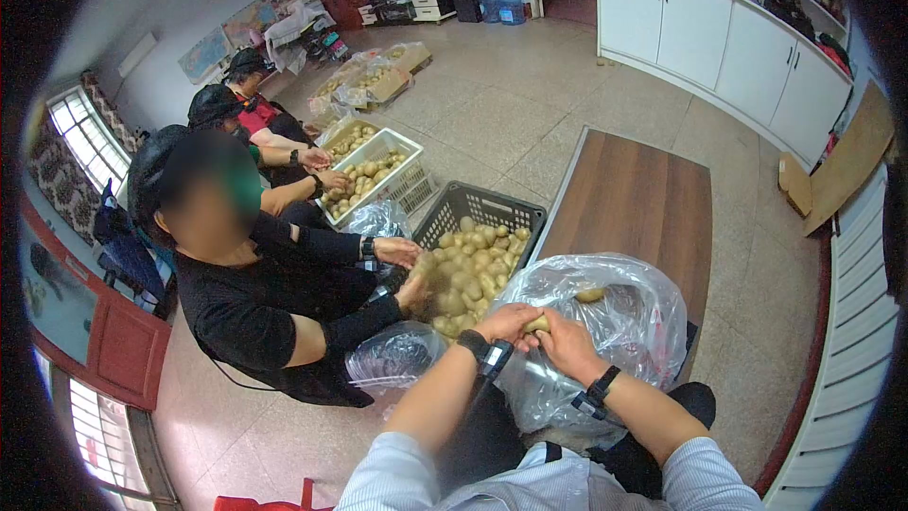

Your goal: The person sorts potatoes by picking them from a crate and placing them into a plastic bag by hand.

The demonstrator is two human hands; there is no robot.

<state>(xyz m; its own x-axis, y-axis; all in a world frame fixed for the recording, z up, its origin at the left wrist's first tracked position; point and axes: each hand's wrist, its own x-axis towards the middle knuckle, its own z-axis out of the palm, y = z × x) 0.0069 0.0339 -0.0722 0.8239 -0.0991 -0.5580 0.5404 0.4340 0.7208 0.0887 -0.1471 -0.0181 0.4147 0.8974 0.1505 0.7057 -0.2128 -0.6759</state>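
Observation:
Both my hands close around one potato (536,325) in front of me. My left hand (506,324) grips it from the left and my right hand (567,341) from the right, so only part of its skin shows. Beneath and behind them spreads a large clear plastic bag (643,322), with another potato (589,294) inside near its top. Left of my hands stands a dark slatted crate (535,217) heaped with potatoes (468,270).
A co-worker in black (270,293) reaches into the dark crate. Further back, more people sit by a white crate (413,159) of potatoes. A wooden-topped table (634,208) stands ahead of me. White cabinets (695,28) line the far right wall.

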